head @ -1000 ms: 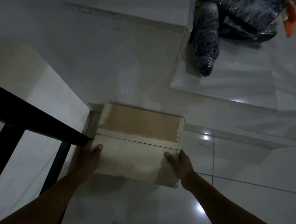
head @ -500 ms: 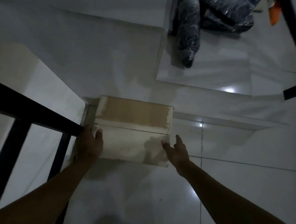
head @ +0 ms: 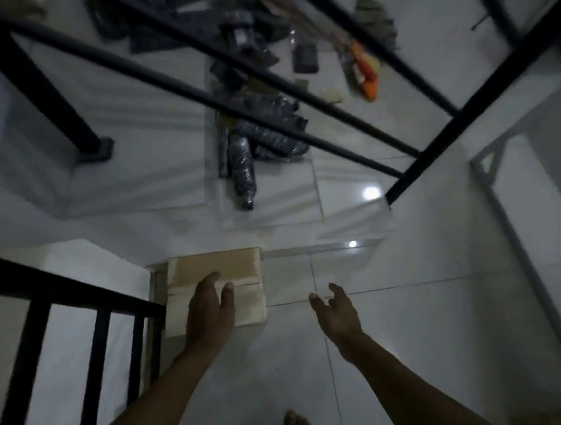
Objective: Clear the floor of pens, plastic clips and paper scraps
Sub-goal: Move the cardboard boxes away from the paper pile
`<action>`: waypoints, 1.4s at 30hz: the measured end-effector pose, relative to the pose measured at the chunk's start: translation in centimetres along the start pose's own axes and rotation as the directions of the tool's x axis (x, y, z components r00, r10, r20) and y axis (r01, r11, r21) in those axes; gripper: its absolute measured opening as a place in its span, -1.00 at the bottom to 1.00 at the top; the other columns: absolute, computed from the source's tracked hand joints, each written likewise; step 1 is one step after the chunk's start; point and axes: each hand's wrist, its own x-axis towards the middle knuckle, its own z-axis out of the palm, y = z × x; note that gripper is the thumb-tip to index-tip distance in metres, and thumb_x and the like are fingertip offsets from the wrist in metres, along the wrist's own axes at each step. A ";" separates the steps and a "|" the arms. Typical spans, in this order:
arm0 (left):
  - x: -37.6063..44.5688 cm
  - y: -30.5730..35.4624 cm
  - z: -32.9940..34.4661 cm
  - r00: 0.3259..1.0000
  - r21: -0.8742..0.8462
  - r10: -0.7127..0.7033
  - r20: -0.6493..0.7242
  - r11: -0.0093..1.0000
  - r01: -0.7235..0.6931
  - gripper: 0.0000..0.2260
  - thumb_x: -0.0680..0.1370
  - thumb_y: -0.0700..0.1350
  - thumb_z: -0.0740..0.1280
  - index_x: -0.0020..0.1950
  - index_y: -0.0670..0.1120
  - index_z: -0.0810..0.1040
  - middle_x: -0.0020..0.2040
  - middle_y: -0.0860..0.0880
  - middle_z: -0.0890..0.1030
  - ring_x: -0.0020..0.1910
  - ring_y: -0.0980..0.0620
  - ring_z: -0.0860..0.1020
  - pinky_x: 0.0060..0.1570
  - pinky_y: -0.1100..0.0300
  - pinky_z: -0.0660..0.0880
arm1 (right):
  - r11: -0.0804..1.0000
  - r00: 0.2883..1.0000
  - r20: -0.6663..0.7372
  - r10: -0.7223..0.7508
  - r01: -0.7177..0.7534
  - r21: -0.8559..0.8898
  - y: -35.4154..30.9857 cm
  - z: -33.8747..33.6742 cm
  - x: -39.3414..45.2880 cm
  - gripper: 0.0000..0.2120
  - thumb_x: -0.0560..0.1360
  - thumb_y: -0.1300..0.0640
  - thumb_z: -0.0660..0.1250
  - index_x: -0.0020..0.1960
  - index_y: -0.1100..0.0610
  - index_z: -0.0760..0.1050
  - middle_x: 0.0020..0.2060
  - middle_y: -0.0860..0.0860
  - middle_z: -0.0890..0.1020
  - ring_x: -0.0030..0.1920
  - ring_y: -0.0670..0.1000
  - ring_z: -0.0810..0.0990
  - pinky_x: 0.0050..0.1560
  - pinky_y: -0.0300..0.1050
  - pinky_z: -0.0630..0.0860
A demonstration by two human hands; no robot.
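Floor (head: 396, 343), closed cardboard box (head: 218, 271), contents hidden

The single head view was aimed steeply downward from standing height, with the pale rectangular cardboard box (head: 217, 285) seen just below centre.

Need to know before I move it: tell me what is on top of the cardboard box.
Only the left hand lies over the cardboard box, its flaps closed. The part beneath the hand and the inside are hidden.

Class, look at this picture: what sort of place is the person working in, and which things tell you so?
Probably an indoor storage corner: a tiled floor, black metal rack bars and wrapped bundles lying loose near a cardboard box.
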 end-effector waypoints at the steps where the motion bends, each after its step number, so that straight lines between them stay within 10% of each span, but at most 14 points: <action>1: -1.4 1.9 -0.2 1.000 -0.006 0.006 0.024 1.000 -0.006 -0.64 0.62 -0.04 0.21 0.39 -0.13 0.40 0.30 -0.17 0.50 0.21 -0.13 0.49 0.17 0.05 0.46 | 1.000 1.000 -0.016 0.001 0.000 0.020 -0.3 -1.6 -1.9 -0.35 0.57 -0.09 0.27 0.53 0.16 0.14 0.43 0.21 0.34 0.38 0.14 0.39 0.33 0.01 0.37; 10: -15.3 16.4 -1.3 0.926 -0.038 0.236 0.294 0.971 -0.235 -0.67 0.63 -0.04 0.19 0.35 -0.14 0.44 0.27 -0.13 0.53 0.15 -0.08 0.52 0.15 0.07 0.47 | 0.961 0.965 -0.231 0.120 -0.054 0.272 0.7 -14.4 -19.0 -0.42 0.59 -0.06 0.24 0.52 0.13 0.18 0.43 0.18 0.35 0.40 0.14 0.37 0.28 -0.03 0.37; 29: -47.3 31.5 11.4 0.343 -0.139 0.488 0.803 0.712 -0.688 -0.72 0.63 -0.08 0.21 0.29 -0.15 0.49 0.22 -0.10 0.56 0.12 0.05 0.49 0.06 0.31 0.33 | 0.707 0.613 -0.605 0.508 0.105 0.699 22.8 -33.6 -46.0 -0.67 0.55 0.03 0.33 0.21 0.22 0.53 0.11 0.15 0.60 0.11 0.14 0.57 0.17 0.10 0.52; 36: -56.4 34.4 19.7 0.315 -0.124 0.458 0.831 0.705 -0.698 -0.72 0.61 -0.07 0.24 0.25 -0.18 0.54 0.17 -0.11 0.59 0.14 -0.01 0.52 0.05 0.29 0.34 | 0.691 0.526 -0.624 0.578 0.092 0.717 32.7 -41.7 -49.8 -0.75 0.58 0.10 0.30 0.17 0.22 0.53 -0.01 0.10 0.55 -0.06 0.02 0.50 -0.24 -0.23 0.40; 42: -60.0 36.1 25.4 0.300 -0.105 0.443 0.845 0.687 -0.719 -0.79 0.60 -0.10 0.25 0.17 -0.15 0.56 0.12 -0.10 0.60 0.08 0.00 0.52 0.01 0.26 0.35 | 0.642 0.539 -0.557 0.632 0.037 0.766 38.9 -45.8 -50.0 -0.67 0.61 0.09 0.25 0.28 0.27 0.45 0.08 0.11 0.47 0.03 0.10 0.50 -0.05 -0.11 0.43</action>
